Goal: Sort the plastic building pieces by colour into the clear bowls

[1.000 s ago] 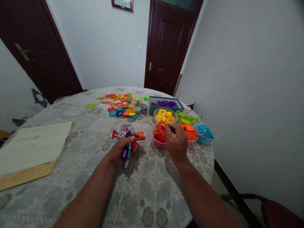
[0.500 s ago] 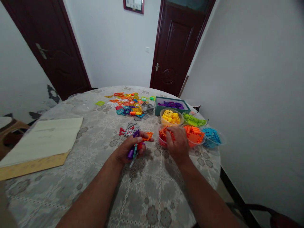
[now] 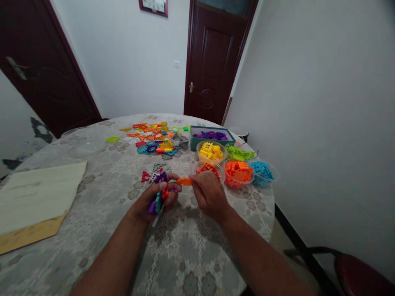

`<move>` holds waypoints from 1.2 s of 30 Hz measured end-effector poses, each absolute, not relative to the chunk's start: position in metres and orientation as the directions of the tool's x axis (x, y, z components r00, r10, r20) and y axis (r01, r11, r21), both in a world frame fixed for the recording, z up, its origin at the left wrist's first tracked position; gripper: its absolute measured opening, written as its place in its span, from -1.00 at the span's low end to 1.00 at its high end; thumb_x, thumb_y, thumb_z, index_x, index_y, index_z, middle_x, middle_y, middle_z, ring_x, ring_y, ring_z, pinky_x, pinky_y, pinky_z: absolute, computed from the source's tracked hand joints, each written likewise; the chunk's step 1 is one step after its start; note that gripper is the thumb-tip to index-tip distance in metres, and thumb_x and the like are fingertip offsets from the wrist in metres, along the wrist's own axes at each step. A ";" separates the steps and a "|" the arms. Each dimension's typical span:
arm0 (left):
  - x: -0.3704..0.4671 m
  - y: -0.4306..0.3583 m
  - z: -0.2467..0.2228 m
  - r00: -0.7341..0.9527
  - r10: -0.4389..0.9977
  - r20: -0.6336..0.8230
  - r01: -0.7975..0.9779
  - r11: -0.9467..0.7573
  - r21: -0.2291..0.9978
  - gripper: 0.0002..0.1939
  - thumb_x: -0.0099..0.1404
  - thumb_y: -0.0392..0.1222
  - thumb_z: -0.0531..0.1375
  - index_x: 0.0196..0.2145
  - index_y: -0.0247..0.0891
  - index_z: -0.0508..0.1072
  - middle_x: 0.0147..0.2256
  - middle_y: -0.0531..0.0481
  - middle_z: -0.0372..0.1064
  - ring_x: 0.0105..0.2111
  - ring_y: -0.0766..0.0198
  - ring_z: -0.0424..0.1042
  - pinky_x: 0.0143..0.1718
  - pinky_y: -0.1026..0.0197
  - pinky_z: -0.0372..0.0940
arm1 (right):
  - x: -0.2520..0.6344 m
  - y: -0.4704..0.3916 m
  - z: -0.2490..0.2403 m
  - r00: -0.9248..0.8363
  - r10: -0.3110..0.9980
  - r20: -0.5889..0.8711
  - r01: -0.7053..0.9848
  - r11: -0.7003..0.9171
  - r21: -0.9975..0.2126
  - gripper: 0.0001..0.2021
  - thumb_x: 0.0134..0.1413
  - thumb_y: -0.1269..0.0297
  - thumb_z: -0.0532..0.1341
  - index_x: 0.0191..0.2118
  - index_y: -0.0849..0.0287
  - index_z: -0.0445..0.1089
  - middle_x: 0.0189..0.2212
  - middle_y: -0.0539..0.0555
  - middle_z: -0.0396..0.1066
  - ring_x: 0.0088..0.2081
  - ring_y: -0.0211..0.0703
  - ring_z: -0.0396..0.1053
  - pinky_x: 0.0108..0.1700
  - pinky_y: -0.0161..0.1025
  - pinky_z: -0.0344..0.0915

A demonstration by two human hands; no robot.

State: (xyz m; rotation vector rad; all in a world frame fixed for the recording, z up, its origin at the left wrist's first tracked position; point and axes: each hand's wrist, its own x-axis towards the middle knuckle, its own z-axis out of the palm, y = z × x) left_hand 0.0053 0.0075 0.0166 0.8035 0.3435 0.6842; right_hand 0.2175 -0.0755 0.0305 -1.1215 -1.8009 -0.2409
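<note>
In my left hand [image 3: 154, 197] is a bunch of plastic building pieces: purple pieces [image 3: 160, 177], a teal piece [image 3: 158, 202] and some red, with a thin greyish strip [image 3: 158, 216] sticking out below. An orange building piece [image 3: 184, 181] spans the gap between my hands. My right hand [image 3: 210, 193] pinches its right end, while its left end meets the fingers of my left hand. Just behind my right hand stands a clear tub of red pieces [image 3: 210, 167], partly hidden by it. Small red pieces [image 3: 145, 176] and grey pieces [image 3: 162, 167] lie beyond my left hand.
Tubs hold yellow [image 3: 211, 151], green [image 3: 240, 153], orange [image 3: 238, 172] and blue pieces [image 3: 261, 171]. A teal box [image 3: 194, 142] with purple pieces stands behind them. Loose mixed pieces [image 3: 151, 135] cover the far table. A cream board [image 3: 43, 193] lies left; a chair [image 3: 358, 271] is lower right.
My right hand has left the tub of red pieces and moved left to pinch the orange piece. My left hand keeps its bunch of pieces. The view has turned slightly right.
</note>
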 end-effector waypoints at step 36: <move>0.024 0.019 0.009 0.329 0.891 -0.313 -0.394 0.431 0.812 -0.39 0.18 0.39 0.41 -0.31 -0.19 0.33 -0.58 0.14 0.32 -0.66 0.31 0.35 -0.69 0.27 0.31 | 0.252 -0.057 0.012 0.071 0.755 0.652 0.891 0.246 -0.382 -0.79 0.38 0.27 0.22 0.00 0.14 0.55 -0.01 0.21 0.58 0.08 0.10 0.47 0.27 0.10 0.30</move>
